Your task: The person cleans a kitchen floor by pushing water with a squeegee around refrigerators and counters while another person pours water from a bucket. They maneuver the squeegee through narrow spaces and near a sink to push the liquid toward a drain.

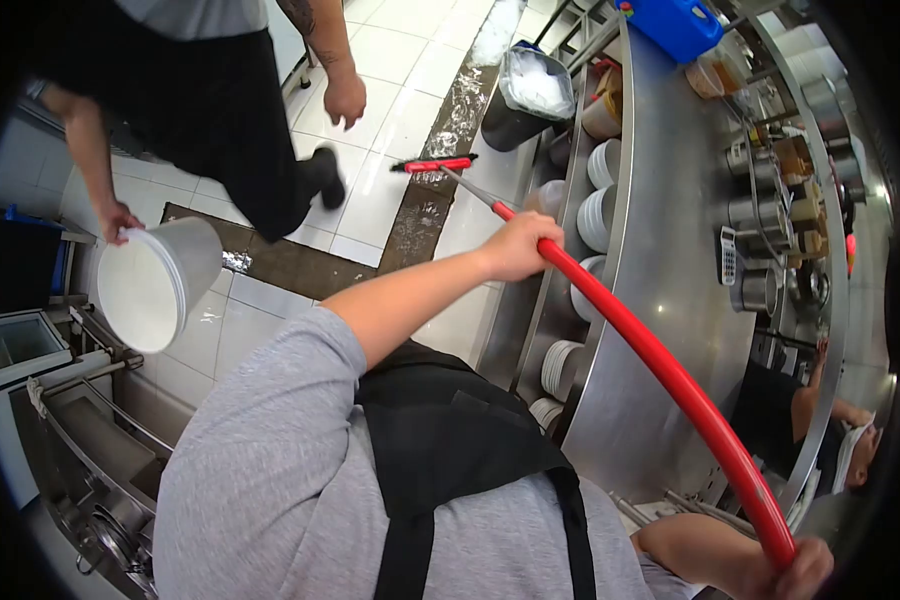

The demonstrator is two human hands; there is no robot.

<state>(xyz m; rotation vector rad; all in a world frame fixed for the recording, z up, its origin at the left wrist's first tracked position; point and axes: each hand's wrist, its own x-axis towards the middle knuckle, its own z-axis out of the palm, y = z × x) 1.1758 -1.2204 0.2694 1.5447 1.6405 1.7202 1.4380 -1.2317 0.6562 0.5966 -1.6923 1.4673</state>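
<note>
A broom with a long red handle (660,365) runs diagonally across the view, bending in the wide lens. Its red head (438,164), edged in black, rests on the wet floor by a dark drain strip (417,225). My left hand (525,246) is wrapped round the lower part of the handle, arm stretched forward. Down at the lower right, my right hand (803,570) grips the handle's top end; its fingers are partly blurred and in shadow.
A person in dark trousers (240,130) walks at the left, carrying a white bucket (185,275). Steel counter (670,220) with stacked plates (595,220) beneath runs along the right. A lined bin (515,115) stands ahead. Another person's hands (860,440) show at far right.
</note>
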